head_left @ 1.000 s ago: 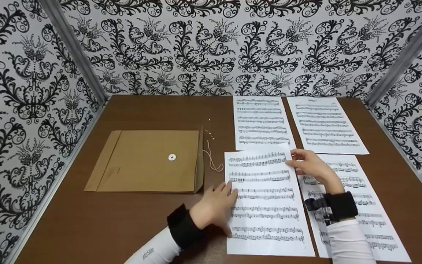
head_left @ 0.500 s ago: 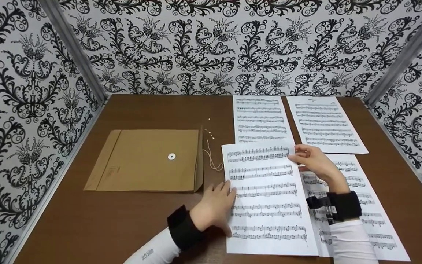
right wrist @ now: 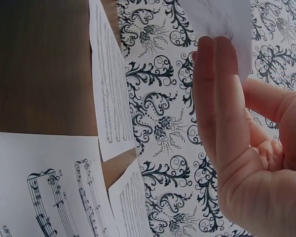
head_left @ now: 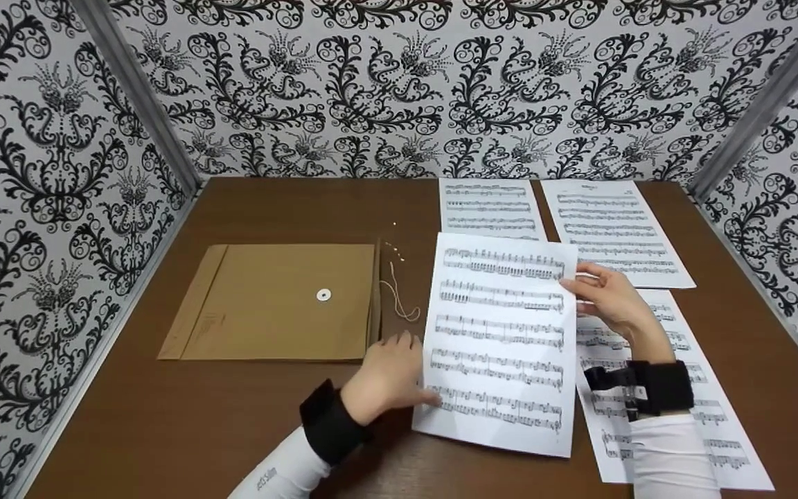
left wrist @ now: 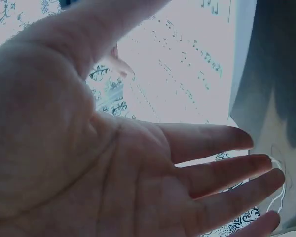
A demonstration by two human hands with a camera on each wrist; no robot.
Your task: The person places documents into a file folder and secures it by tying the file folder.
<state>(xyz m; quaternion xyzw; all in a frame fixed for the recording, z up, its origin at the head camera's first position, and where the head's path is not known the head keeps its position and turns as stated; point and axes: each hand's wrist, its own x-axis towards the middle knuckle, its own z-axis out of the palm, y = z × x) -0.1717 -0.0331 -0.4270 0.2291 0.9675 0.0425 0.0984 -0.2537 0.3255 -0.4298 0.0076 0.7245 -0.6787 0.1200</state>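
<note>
My right hand (head_left: 610, 301) pinches a sheet of music (head_left: 499, 333) by its right edge, thumb in front and fingers behind. The sheet is lifted and tilted above the table. At its lower left edge is my left hand (head_left: 388, 371), the thumb over the printed side. In the left wrist view the fingers of my left hand (left wrist: 212, 158) are spread and nearly straight. In the right wrist view the fingers of my right hand (right wrist: 222, 98) lie against the back of the raised sheet (right wrist: 232, 29).
A brown string-tie envelope (head_left: 281, 326) lies at left, its loose string (head_left: 399, 301) beside it. More music sheets lie on the brown table (head_left: 288, 201): one behind (head_left: 489, 208), one at back right (head_left: 621, 235), one under my right forearm (head_left: 704, 388). Patterned walls enclose the table.
My right hand has raised the sheet off the table and moved slightly right. My left hand has shifted a little up and left, its fingers now off the sheet's face.
</note>
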